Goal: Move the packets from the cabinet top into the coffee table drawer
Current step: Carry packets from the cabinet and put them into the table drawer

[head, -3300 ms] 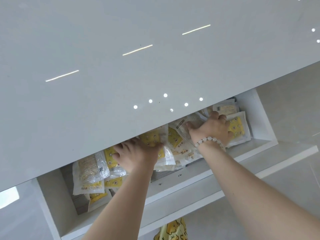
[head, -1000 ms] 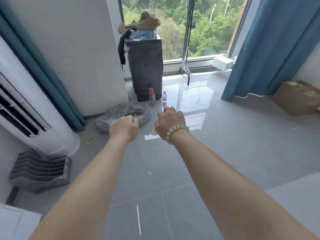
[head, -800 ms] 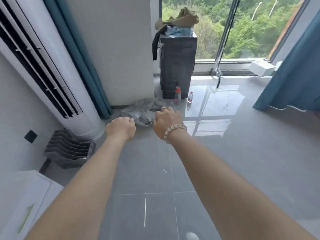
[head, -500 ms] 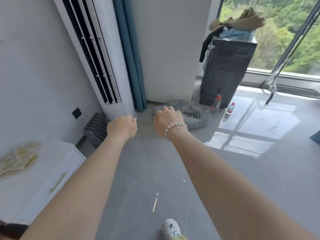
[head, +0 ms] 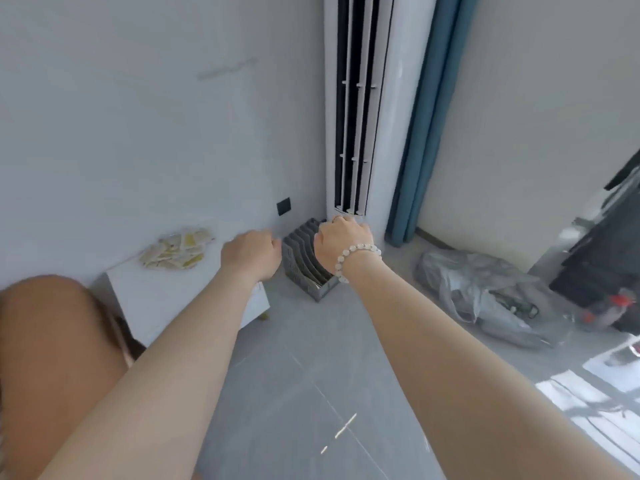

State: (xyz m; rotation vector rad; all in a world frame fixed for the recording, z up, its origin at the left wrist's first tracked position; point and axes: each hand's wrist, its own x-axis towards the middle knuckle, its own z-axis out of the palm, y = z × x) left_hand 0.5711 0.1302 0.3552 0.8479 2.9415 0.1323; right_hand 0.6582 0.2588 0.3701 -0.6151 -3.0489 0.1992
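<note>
Head view: a pile of packets lies on the white cabinet top, at the wall. Left hand and right hand are both curled into fists and carry nothing, well short of the pile. The coffee table drawer is out of view. Judgement: this pile is yet to be moved.

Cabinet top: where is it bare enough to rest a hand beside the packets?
The cabinet top is bare in front of the packets, toward its near edge. The far end by the wall is crowded with the pile. Left hand hides the right end.
</note>
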